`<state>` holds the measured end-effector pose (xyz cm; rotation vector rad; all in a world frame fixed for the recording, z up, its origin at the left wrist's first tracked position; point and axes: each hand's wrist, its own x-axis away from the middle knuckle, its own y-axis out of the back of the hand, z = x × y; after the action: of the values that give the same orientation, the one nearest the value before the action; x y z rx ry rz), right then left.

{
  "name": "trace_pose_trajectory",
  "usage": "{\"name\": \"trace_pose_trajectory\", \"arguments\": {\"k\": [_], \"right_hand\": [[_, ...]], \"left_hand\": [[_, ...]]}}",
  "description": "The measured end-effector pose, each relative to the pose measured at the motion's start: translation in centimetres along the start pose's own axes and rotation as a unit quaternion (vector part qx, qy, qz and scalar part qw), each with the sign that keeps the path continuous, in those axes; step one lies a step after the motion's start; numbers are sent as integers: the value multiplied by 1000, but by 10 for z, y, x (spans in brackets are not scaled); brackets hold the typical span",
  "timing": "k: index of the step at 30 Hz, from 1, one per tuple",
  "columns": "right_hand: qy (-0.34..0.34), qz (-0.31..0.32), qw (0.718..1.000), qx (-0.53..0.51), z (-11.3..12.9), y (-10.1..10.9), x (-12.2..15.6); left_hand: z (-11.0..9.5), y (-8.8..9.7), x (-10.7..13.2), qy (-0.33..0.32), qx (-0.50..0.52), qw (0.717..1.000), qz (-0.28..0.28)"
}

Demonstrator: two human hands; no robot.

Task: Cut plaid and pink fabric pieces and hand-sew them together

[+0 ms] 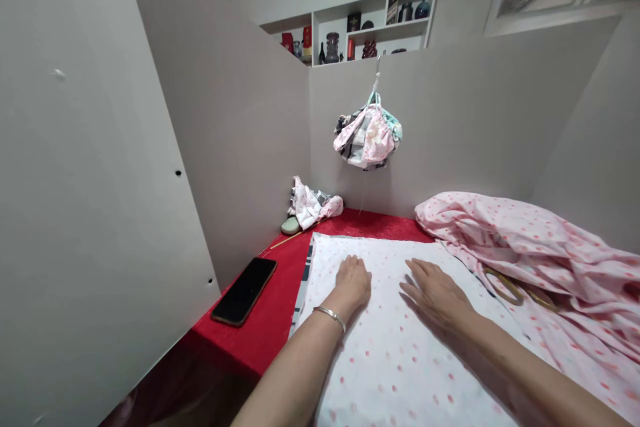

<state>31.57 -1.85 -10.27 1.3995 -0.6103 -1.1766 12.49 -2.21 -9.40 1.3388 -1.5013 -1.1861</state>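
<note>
The white, pink-dotted cloth sheet [390, 360] is running out of view below, lying on red tablecloth [273, 320]. The left hand [353, 279] is resting open on it; the open right hand [437, 287] is hovering or touching, unclear which. Rumpled pink fabric [490, 227] is partly hiding gold-handled scissors [541, 297]; a black phone [245, 291] is lying left.

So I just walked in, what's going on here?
A person is working with both hands over a white, red-dotted fabric spread on a red cloth. The left hand rests on the fabric; the right hand is spread low over it, though whether the whole palm touches is hard to tell. Gold-handled scissors lie off to the right, untouched, beside heaped pink dotted cloth. A phone lies to the left with a dark screen.
</note>
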Motion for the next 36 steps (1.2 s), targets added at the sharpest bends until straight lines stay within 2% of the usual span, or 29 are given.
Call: {"name": "trace_pose_trajectory", "arguments": {"k": [2, 5, 8, 11, 14, 17, 19, 21, 22, 23, 26, 29, 31, 33, 34, 36], "right_hand": [[-20, 60, 998, 16, -22, -13, 5], [-42, 138, 989, 33, -35, -24, 13], [-43, 156, 986, 28, -35, -24, 14], [-47, 162, 986, 11, -34, -19, 11], [-45, 154, 987, -17, -34, -11, 10], [-42, 135, 989, -35, -25, -3, 10], [-32, 121, 992, -36, -15, -1, 8], [-2, 121, 992, -39, -8, -3, 7], [11, 127, 991, -41, -7, -4, 9], [21, 133, 990, -41, -11, -4, 12], [2, 146, 989, -33, -43, 1, 30], [-63, 148, 987, -16, -95, 17, 56], [-95, 148, 984, -6, -121, 30, 74], [-107, 148, 983, 0, -131, 44, 89], [-109, 146, 983, 1, -129, 49, 95], [-99, 142, 985, 2, -113, 57, 108]], "left_hand": [[24, -5, -10, -12, -2, 1000, 13], [67, 0, -24, 0, -15, 1000, 18], [101, 11, -40, 34, -34, 999, 6], [116, 25, -55, 57, -55, 997, -12], [104, 37, -62, 58, -76, 994, -46], [65, 36, -56, 24, -85, 993, -78], [32, 23, -42, -22, -80, 994, -76], [4, 4, -20, -94, -68, 992, -50], [-5, -6, -9, -154, -48, 986, -32], [-9, -14, 0, -173, -41, 984, -17], [1, -24, 12, -163, -32, 986, 16], [34, -13, 5, -120, -55, 990, 51], [53, -2, -2, -95, -76, 991, 50], [59, 7, -3, -69, -102, 991, 50], [55, 10, 1, -54, -120, 990, 53], [33, 11, 20, -58, -146, 986, 62]]}}
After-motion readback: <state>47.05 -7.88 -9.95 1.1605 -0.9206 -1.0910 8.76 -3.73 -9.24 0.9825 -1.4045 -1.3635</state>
